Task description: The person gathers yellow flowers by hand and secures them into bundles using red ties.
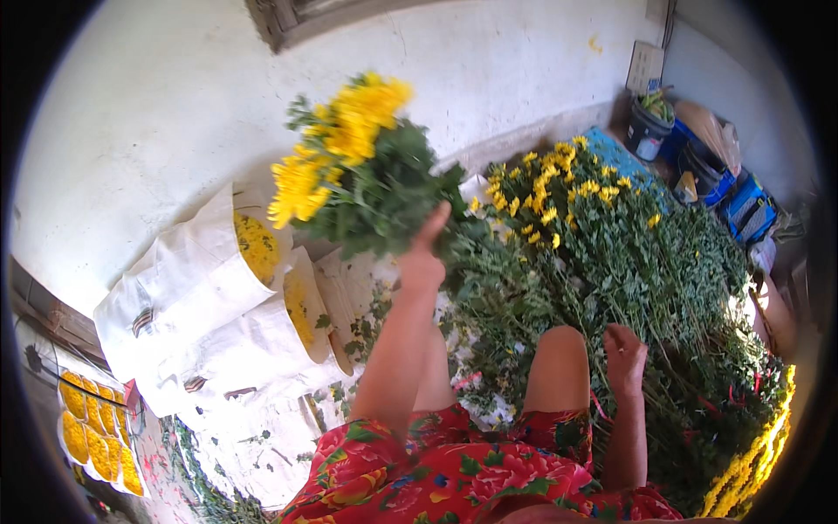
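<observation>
My left hand (424,252) is raised in front of me, closed around the stems of a bunch of yellow chrysanthemums (357,124). The bunch is slightly blurred, with its blooms pointing up and to the left and its green leaves hiding part of the fingers. Beside my knee, my right hand (625,354) hangs over a large heap of cut chrysanthemum stems (655,281); its fingers are curled, and whether they hold anything cannot be made out. More yellow blooms (546,187) lie at the far end of this heap.
Large white sacks (196,268) at the left show yellow flower heads (257,249) in their mouths. A dark bucket (648,131) and a blue bag (749,209) stand in the far right corner. Filled yellow packs (98,432) lie far left. A white wall (163,98) rises ahead.
</observation>
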A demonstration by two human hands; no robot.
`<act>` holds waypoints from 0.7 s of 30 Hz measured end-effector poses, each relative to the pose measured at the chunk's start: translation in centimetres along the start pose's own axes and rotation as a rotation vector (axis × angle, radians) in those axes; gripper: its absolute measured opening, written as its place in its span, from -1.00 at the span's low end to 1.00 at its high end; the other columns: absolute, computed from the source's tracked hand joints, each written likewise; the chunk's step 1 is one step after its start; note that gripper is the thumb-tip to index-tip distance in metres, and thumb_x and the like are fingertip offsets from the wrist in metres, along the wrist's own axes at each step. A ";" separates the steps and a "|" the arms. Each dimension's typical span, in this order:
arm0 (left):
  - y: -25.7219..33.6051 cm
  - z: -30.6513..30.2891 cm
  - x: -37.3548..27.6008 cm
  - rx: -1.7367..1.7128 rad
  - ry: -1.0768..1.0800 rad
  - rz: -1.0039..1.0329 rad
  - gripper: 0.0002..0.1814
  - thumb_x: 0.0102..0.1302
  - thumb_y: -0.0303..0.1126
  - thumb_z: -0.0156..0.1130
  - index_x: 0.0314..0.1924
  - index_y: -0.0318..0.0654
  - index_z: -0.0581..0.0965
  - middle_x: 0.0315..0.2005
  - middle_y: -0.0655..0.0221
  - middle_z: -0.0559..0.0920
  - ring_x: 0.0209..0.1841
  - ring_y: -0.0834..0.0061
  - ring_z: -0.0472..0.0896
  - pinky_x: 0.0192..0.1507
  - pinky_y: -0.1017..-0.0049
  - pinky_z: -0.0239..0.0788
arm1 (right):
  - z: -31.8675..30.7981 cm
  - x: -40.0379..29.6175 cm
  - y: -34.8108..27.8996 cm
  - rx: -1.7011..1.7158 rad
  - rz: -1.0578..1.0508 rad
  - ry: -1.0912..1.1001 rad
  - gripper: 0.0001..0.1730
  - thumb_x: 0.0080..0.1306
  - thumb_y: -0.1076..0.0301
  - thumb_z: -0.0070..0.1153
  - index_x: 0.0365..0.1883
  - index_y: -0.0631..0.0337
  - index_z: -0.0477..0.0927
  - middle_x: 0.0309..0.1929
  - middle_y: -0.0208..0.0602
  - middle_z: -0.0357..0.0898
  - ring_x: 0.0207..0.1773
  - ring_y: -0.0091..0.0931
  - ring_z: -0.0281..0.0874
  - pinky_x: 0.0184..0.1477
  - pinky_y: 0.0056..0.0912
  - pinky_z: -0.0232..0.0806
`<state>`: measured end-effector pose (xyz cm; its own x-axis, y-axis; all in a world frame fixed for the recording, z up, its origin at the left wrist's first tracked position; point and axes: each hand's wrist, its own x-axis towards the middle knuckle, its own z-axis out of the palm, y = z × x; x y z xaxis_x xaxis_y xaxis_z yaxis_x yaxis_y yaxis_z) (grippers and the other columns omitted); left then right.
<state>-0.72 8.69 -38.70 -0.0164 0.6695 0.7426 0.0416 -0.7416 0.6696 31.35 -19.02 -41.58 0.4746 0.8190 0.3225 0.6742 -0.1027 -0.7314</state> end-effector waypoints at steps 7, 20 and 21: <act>4.2 1.5 -3.4 0.577 -0.188 0.303 -0.39 0.35 -0.54 0.12 0.32 0.28 0.56 0.23 0.31 0.61 0.29 0.12 0.53 0.34 0.15 0.32 | -8.2 6.2 -25.2 -0.036 -0.927 0.270 -0.78 0.26 0.65 0.22 -0.13 0.29 0.69 -0.21 -0.18 0.68 -0.25 -0.34 0.68 -0.22 -0.35 0.51; 8.7 7.7 -5.3 0.710 -0.340 0.379 -0.62 0.44 -0.24 0.17 0.24 0.11 0.60 0.21 0.31 0.62 0.23 0.19 0.55 0.30 0.23 0.33 | -12.7 11.4 -38.4 -1.150 -1.573 0.005 -0.77 0.07 0.38 0.19 -0.27 0.19 0.54 -0.29 -0.38 0.41 -0.17 -0.41 0.48 -0.20 -0.35 0.49; 8.7 7.8 -5.3 0.704 -0.333 0.372 -0.65 0.42 -0.21 0.19 0.18 0.10 0.62 0.16 0.31 0.64 0.20 0.19 0.57 0.28 0.22 0.34 | -12.7 11.6 -38.2 -1.172 -1.609 0.037 -0.76 0.07 0.37 0.19 -0.27 0.19 0.54 -0.29 -0.38 0.41 -0.16 -0.42 0.49 -0.21 -0.36 0.49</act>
<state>7.53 -0.98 -36.87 0.4105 0.4472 0.7947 0.5975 -0.7902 0.1360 18.26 -12.82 -2.22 -0.8393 0.5114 0.1846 0.3846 0.3183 0.8665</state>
